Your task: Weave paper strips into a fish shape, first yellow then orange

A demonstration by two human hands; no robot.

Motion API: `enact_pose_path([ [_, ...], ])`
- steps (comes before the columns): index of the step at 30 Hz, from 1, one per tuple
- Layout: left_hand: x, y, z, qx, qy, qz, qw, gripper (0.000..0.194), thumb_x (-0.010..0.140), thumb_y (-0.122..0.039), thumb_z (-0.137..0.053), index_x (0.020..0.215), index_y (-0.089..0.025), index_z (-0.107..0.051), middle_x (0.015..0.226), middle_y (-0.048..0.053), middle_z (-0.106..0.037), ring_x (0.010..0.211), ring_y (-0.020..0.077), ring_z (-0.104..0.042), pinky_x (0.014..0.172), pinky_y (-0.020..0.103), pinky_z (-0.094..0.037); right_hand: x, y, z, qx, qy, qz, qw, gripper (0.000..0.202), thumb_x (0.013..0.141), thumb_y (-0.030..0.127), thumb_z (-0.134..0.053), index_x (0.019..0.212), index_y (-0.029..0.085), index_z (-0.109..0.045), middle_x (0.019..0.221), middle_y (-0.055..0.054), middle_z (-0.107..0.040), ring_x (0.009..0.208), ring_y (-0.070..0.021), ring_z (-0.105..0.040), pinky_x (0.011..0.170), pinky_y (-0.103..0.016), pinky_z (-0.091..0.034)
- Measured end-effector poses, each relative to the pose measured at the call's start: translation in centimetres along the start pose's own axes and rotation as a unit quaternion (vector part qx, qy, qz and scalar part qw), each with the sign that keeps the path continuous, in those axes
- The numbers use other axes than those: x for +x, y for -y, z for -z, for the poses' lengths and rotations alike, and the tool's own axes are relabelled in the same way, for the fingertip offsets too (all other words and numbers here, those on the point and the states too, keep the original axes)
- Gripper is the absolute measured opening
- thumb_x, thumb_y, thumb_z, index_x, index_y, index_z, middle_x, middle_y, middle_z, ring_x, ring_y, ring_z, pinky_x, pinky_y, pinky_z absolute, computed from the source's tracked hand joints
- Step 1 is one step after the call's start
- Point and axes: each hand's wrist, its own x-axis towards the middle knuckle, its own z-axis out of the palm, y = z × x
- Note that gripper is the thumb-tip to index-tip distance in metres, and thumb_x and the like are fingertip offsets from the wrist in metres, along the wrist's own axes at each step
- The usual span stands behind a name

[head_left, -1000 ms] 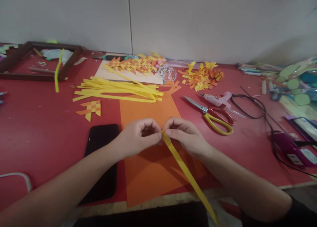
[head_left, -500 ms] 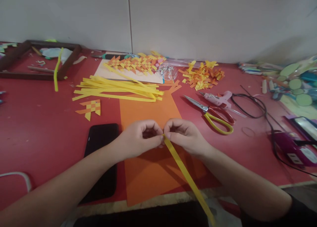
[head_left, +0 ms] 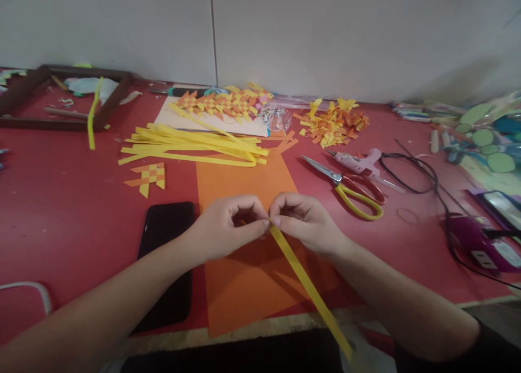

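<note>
My left hand [head_left: 232,226] and my right hand [head_left: 305,221] meet above an orange paper sheet [head_left: 240,297]. Both pinch the upper end of a yellow paper strip [head_left: 303,278] between thumb and fingertips. The strip slants down to the right, past the table's front edge. Just what the fingertips do with the strip's end is hidden. A small woven paper fish [head_left: 151,176] in orange and yellow lies to the left. Behind my hands is a pile of yellow paper strips [head_left: 191,144].
A black phone [head_left: 166,264] lies beside my left forearm. Scissors [head_left: 345,188], a pink glue gun [head_left: 362,161] with a black cable and paper scraps [head_left: 334,123] lie to the right. More woven fish [head_left: 223,106] and a brown frame [head_left: 49,124] stand at the back.
Almost nothing differs. The yellow strip's lower end has shifted slightly, and my fingertips stay together in about the same spot.
</note>
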Motion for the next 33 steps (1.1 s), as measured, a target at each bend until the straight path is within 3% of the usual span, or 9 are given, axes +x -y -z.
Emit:
enact_pose_path([
  [12,0.3,0.0,0.4,-0.059,-0.023,0.001,0.998,0.016,0.087,-0.034,-0.062,0.082,-0.018,-0.06,0.068,-0.001,-0.066,0.066,0.0123,-0.065,0.064,0.022,-0.05,0.1,0.2,-0.1,-0.015,-0.032,-0.008,0.999,0.009,0.072,0.022,-0.064,0.068,0.017,-0.057,0.059,0.004,-0.049,0.053,-0.0076,-0.039,0.051,-0.023,-0.033],
  [23,0.7,-0.5,1.5,-0.127,-0.162,0.011,0.979,0.023,0.08,-0.037,-0.07,0.082,-0.019,-0.057,0.072,-0.004,-0.059,0.06,0.0104,-0.066,0.061,0.021,-0.056,0.2,-0.1,-0.1,-0.03,-0.043,-0.024,0.998,0.012,0.073,0.025,-0.063,0.067,0.018,-0.055,0.059,0.005,-0.046,0.051,-0.0072,-0.036,0.049,-0.023,-0.028],
  [30,1.0,-0.7,2.7,-0.191,-0.269,-0.075,0.941,0.015,0.08,-0.029,-0.07,0.08,-0.02,-0.057,0.07,-0.005,-0.055,0.056,0.007,-0.06,0.061,0.02,-0.056,0.1,-0.2,-0.2,-0.026,-0.056,-0.02,0.998,0.011,0.072,0.024,-0.063,0.067,0.018,-0.056,0.06,0.005,-0.047,0.051,-0.007,-0.035,0.049,-0.023,-0.027],
  [33,1.0,-0.9,2.2,-0.23,-0.251,-0.057,0.938,0.024,0.08,-0.037,-0.071,0.085,-0.021,-0.055,0.073,-0.005,-0.056,0.055,0.0082,-0.06,0.054,0.021,-0.055,0.1,-0.2,-0.4,-0.016,-0.063,-0.009,0.998,0.009,0.072,0.023,-0.062,0.067,0.018,-0.056,0.06,0.005,-0.048,0.052,-0.0071,-0.036,0.05,-0.023,-0.028],
])
